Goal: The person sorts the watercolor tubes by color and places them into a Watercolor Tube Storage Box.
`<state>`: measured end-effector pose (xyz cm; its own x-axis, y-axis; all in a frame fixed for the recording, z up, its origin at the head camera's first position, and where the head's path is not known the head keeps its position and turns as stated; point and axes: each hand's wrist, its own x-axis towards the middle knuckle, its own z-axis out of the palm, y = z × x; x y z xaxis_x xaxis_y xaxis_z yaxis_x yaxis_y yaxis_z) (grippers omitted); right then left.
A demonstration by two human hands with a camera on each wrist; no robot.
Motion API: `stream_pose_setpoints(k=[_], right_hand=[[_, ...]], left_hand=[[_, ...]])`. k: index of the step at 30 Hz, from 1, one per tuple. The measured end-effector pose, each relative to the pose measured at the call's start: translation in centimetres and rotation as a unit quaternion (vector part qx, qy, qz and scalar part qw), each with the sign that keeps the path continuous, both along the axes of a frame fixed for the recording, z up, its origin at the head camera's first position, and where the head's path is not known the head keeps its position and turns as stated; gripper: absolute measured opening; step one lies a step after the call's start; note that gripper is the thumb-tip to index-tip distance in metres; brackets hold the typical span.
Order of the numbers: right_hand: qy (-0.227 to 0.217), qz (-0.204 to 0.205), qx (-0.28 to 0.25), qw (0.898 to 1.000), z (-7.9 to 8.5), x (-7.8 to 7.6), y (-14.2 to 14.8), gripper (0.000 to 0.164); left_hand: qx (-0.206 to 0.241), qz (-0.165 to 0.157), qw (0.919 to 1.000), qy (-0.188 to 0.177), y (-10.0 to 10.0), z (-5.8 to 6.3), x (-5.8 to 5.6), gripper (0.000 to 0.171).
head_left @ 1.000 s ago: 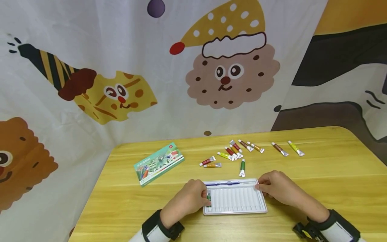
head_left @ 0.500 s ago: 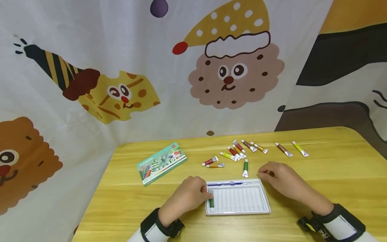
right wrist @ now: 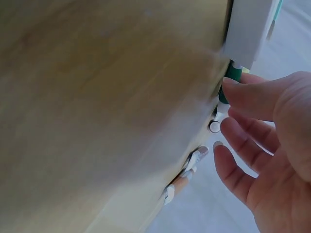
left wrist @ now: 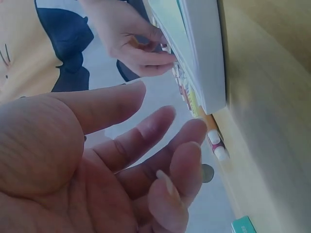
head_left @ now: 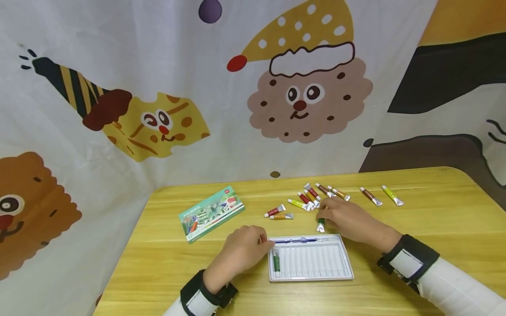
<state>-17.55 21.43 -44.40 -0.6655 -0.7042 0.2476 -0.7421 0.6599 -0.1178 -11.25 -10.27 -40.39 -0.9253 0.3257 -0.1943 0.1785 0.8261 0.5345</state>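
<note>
Where the right fingers [right wrist: 249, 99] pinch, the green tube [right wrist: 234, 73] lies between.

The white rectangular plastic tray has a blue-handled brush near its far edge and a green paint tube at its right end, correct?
Not quite: the green paint tube lies at the tray's left end, as the head view shows.
</note>
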Motion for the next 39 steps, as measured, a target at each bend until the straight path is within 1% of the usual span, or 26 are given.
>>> stream_pose_setpoints(k=[7, 10, 12, 14, 17, 19, 21, 23, 25, 27, 29, 33, 36, 39], right_hand=[[-0.025, -0.038, 0.024, 0.999, 0.1, 0.2, 0.1, 0.021], [-0.023, -0.046, 0.025, 0.998, 0.2, 0.2, 0.2, 0.018], [-0.028, -0.052, 0.011, 0.998, 0.4, 0.3, 0.3, 0.017], [-0.038, -0.06, -0.013, 0.997, 0.7, 0.4, 0.4, 0.015], [-0.073, -0.075, -0.065, 0.992, 1.3, 0.8, 0.2, 0.015], [-0.107, -0.083, -0.101, 0.986, 1.6, 1.2, -0.2, 0.014], [-0.149, -0.092, -0.134, 0.975, 1.9, 1.8, -0.7, 0.015], [-0.198, -0.098, -0.168, 0.961, 2.2, 2.4, -1.4, 0.015], [-0.243, -0.102, -0.199, 0.944, 2.6, 3.0, -2.2, 0.015], [-0.274, -0.099, -0.226, 0.929, 2.8, 3.5, -2.9, 0.016], [-0.295, -0.091, -0.251, 0.917, 3.1, 4.0, -3.5, 0.016], [-0.321, -0.062, -0.288, 0.9, 3.3, 4.8, -4.7, 0.017], [-0.338, -0.043, -0.303, 0.89, 3.4, 5.4, -5.4, 0.017], [-0.347, -0.035, -0.311, 0.884, 3.5, 5.9, -6.0, 0.017]], left_hand=[[0.003, 0.006, 1.0, 0.005, 0.1, 0.2, -0.1, 0.026], [0.005, 0.008, 0.9997, 0.021, 0.2, 0.3, -0.2, 0.023], [0.01, 0.009, 0.9993, 0.035, 0.4, 0.3, -0.3, 0.02], [0.018, 0.01, 0.9985, 0.051, 0.5, 0.3, -0.4, 0.016], [0.038, 0.007, 0.9967, 0.071, 0.8, 0.3, -0.5, 0.014], [0.055, 0.001, 0.9954, 0.079, 0.9, 0.3, -0.5, 0.016], [0.077, -0.005, 0.994, 0.077, 1.1, 0.3, -0.4, 0.022], [0.102, -0.009, 0.9925, 0.066, 1.2, 0.5, -0.2, 0.029], [0.126, -0.012, 0.9903, 0.056, 1.4, 0.6, 0.0, 0.035], [0.149, -0.018, 0.9873, 0.052, 1.6, 0.7, 0.2, 0.038], [0.169, -0.025, 0.9838, 0.055, 1.8, 0.7, 0.3, 0.039], [0.207, -0.044, 0.9753, 0.065, 2.2, 0.6, 0.2, 0.041], [0.229, -0.048, 0.9704, 0.061, 2.5, 0.6, 0.2, 0.044], [0.247, -0.041, 0.9661, 0.064, 2.8, 0.7, 0.2, 0.037]])
